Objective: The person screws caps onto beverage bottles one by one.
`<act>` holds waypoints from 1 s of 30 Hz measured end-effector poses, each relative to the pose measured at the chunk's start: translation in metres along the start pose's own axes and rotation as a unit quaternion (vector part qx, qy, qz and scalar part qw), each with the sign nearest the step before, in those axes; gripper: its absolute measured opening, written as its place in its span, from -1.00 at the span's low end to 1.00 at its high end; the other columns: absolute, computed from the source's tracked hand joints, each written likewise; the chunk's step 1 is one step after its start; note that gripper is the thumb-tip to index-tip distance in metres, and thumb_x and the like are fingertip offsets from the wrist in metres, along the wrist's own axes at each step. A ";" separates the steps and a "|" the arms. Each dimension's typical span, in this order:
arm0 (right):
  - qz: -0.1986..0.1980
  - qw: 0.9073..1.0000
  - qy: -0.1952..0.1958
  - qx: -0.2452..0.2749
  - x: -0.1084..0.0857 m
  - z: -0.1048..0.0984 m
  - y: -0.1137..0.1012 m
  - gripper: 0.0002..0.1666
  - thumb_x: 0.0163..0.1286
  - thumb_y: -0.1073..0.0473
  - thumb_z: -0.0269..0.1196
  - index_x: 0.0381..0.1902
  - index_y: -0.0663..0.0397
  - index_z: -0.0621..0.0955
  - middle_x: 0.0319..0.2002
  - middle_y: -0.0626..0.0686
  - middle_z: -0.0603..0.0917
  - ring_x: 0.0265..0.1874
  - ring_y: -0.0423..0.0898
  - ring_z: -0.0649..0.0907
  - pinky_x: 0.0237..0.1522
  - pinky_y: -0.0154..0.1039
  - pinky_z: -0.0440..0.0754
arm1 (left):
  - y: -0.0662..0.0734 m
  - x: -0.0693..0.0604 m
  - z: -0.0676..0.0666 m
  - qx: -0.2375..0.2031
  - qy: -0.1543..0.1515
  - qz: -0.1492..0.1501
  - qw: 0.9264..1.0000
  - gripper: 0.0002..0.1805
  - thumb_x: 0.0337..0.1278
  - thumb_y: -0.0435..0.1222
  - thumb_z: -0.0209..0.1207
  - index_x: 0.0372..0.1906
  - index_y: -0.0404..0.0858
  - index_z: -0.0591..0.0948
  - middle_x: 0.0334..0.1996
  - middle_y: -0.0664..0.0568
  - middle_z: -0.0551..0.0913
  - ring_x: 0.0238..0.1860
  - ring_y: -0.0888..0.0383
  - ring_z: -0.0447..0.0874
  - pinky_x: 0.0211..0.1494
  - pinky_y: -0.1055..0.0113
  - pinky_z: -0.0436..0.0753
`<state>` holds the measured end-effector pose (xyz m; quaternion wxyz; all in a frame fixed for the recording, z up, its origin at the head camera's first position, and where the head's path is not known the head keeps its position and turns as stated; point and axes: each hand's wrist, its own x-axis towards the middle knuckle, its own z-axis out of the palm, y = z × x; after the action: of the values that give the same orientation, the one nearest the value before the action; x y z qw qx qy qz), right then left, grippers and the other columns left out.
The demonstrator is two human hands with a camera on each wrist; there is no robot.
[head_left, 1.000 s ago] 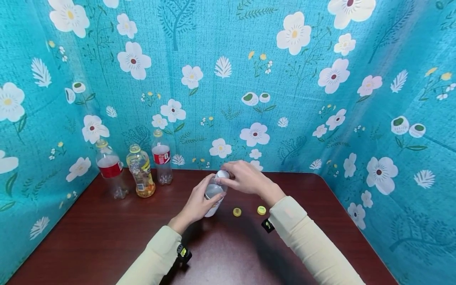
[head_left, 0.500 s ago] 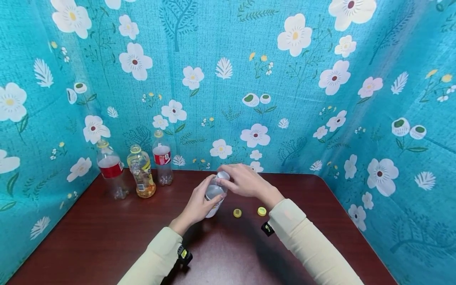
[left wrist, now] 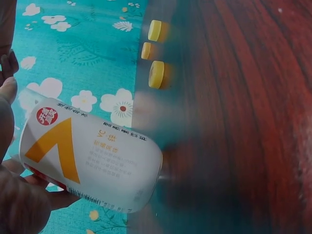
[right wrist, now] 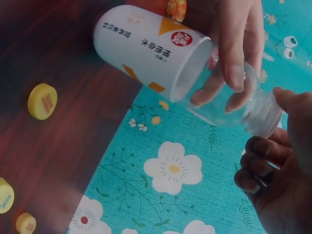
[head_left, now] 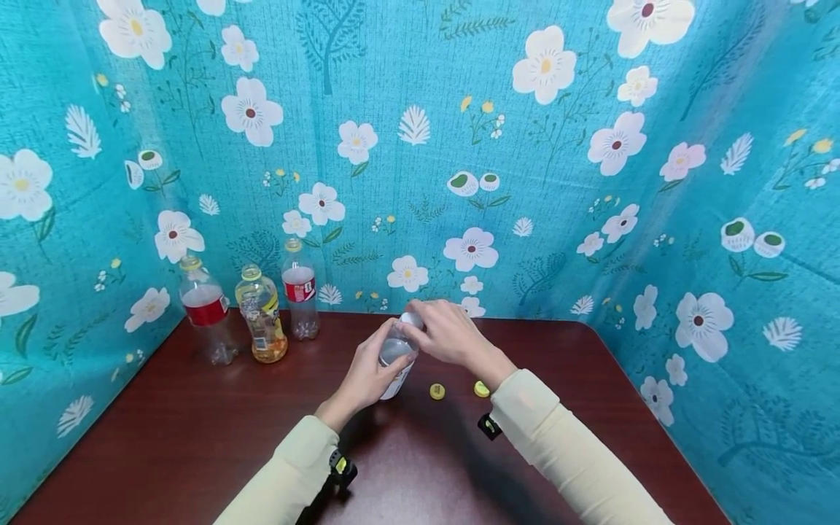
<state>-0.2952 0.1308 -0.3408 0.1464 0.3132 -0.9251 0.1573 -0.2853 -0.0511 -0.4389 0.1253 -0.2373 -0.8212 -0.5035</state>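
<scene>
A clear bottle (head_left: 395, 350) with a white wrap label is tilted over the table, and my left hand (head_left: 366, 373) grips it round its upper body. In the right wrist view, the label (right wrist: 151, 51) carries orange marks and a red round badge. My right hand (head_left: 453, 334) pinches the whitish cap (right wrist: 267, 116) at the bottle's neck between thumb and curled fingers. Part of the cap is covered by those fingers. Near the right forearm lie two yellow caps (head_left: 437, 391) on the table; the left wrist view has a third, smaller yellow cap (left wrist: 146, 50) between them.
At the back left stand a large red-label bottle (head_left: 206, 313), a yellow-label bottle (head_left: 261, 313) with some orange contents, and a smaller red-label bottle (head_left: 300, 292). The dark wooden table (head_left: 197, 437) meets a blue flowered cloth (head_left: 420, 182) behind and at both sides.
My right hand and cuff have shifted slightly left, with the fingers turned a little further over the cap. The left hand keeps its grip on the bottle, nearly still.
</scene>
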 end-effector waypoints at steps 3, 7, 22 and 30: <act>0.000 1.000 -0.004 0.023 -0.002 0.002 0.003 -0.63 0.50 -0.15 0.24 -0.05 0.00 0.68 -0.48 -0.15 0.60 -0.56 -0.23 0.53 -0.57 -0.31 0.48 | -0.001 0.000 -0.001 -0.001 -0.012 -0.001 1.000 -0.31 0.33 -0.07 0.33 0.48 0.03 0.34 0.28 0.07 0.55 0.14 0.09 0.62 0.10 0.03 0.69; -0.019 0.999 -0.006 0.045 -0.005 -0.001 0.007 -0.65 0.48 -0.14 0.28 -0.03 -0.03 0.70 -0.41 -0.18 0.65 -0.46 -0.25 0.57 -0.44 -0.30 0.56 | -0.001 0.001 -0.003 0.010 -0.019 0.004 1.000 -0.28 0.31 -0.08 0.35 0.47 -0.08 0.33 0.31 0.02 0.51 0.18 0.06 0.58 0.13 0.02 0.67; -0.013 0.999 -0.015 0.035 -0.028 -0.030 0.032 -0.76 0.50 0.01 0.29 -0.01 -0.05 0.73 -0.53 -0.22 0.52 -0.54 -0.23 0.49 -0.49 -0.23 0.49 | 0.000 0.014 -0.014 0.008 0.000 -0.034 0.999 -0.23 0.29 -0.05 0.37 0.45 -0.15 0.26 0.30 -0.15 0.51 0.29 -0.08 0.53 0.24 -0.13 0.58; 0.033 0.997 -0.047 0.042 -0.052 -0.023 0.056 -0.85 0.50 -0.02 0.28 -0.09 -0.18 0.71 -0.48 -0.27 0.56 -0.49 -0.28 0.54 -0.42 -0.25 0.53 | -0.007 0.025 -0.023 -0.013 0.019 -0.064 0.998 -0.21 0.32 -0.02 0.33 0.47 -0.15 0.22 0.34 -0.19 0.50 0.30 -0.12 0.54 0.22 -0.16 0.60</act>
<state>-0.2866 0.2093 -0.3507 0.0844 0.2955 -0.9332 0.1862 -0.3115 -0.0679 -0.4227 0.1053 -0.1762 -0.8257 -0.5254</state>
